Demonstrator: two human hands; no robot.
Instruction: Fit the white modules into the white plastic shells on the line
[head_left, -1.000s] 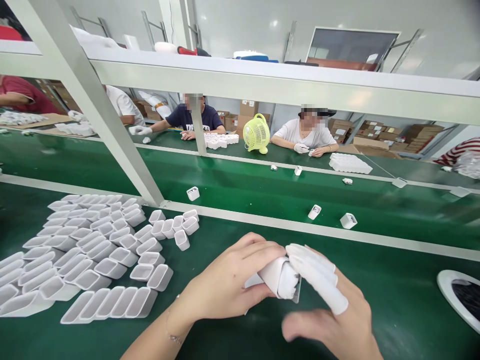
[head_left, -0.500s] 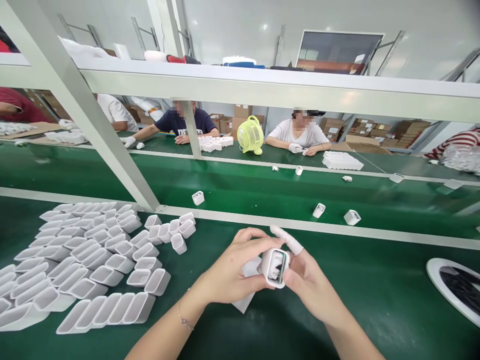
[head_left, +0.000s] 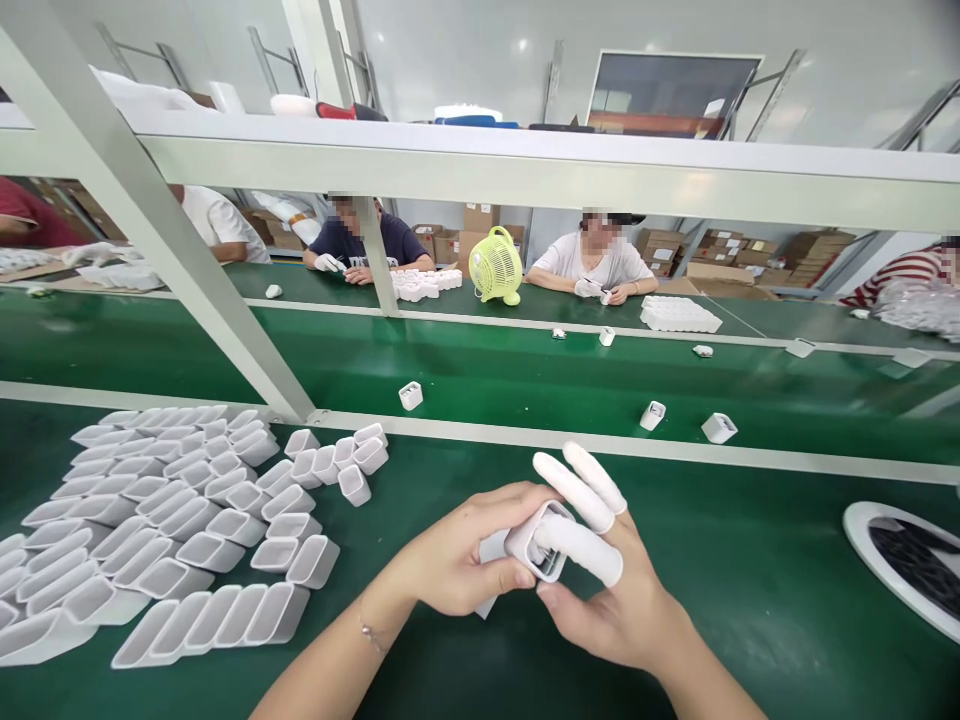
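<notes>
A small white plastic housing [head_left: 523, 543] is tilted in front of me, its open end facing right and towards me, with parts inside it. My left hand [head_left: 450, 550] is closed around it, fingers over the top and thumb along the lower side. White finger cots cover three fingers of my right hand [head_left: 626, 600]. Its index finger reaches into the housing's opening while the thumb touches the lower rim; the other two covered fingers stick up. Partly hidden below my left hand is a flat white piece [head_left: 486, 607]; whether it is held I cannot tell.
Rows of empty white housings [head_left: 187, 515] cover the bench's left side. A white-rimmed round object [head_left: 862, 530] lies at right. Beyond the bench rail [head_left: 600, 447], several housings [head_left: 720, 429] sit on the green belt [head_left: 510, 390]. Co-workers sit opposite near a yellow-green fan [head_left: 496, 265].
My right index finger has moved into the housing's opening, and more covered fingers now show raised. The housing has turned slightly in my left hand. Pieces on the belt have shifted right.
</notes>
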